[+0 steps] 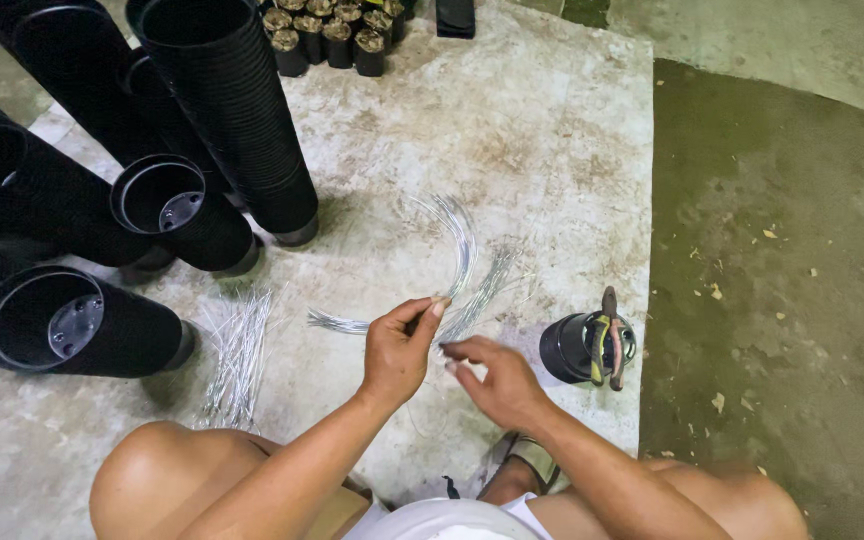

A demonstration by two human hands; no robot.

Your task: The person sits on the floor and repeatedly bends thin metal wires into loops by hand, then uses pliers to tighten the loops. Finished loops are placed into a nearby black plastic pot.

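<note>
- Left hand [397, 350] pinches curved wires [460, 240] between thumb and fingertips; right hand [492, 380], fingers loosely apart, touches them.
- Judged: separating one wire; next calls for a single-strand pinch.

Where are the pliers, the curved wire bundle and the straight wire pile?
pliers [609, 345], head view, on the red handles atop the small black pot.
curved wire bundle [462, 240], head view, mid-arc above the left hand.
straight wire pile [237, 360], head view, the pile's middle.

There is just one camera, worn on the person's head. It looks almost straight down, from close up, past bare knees and both hands to the grey concrete floor [512, 120], with tall stacks of black plastic pots [232, 110] at the top left.
</note>
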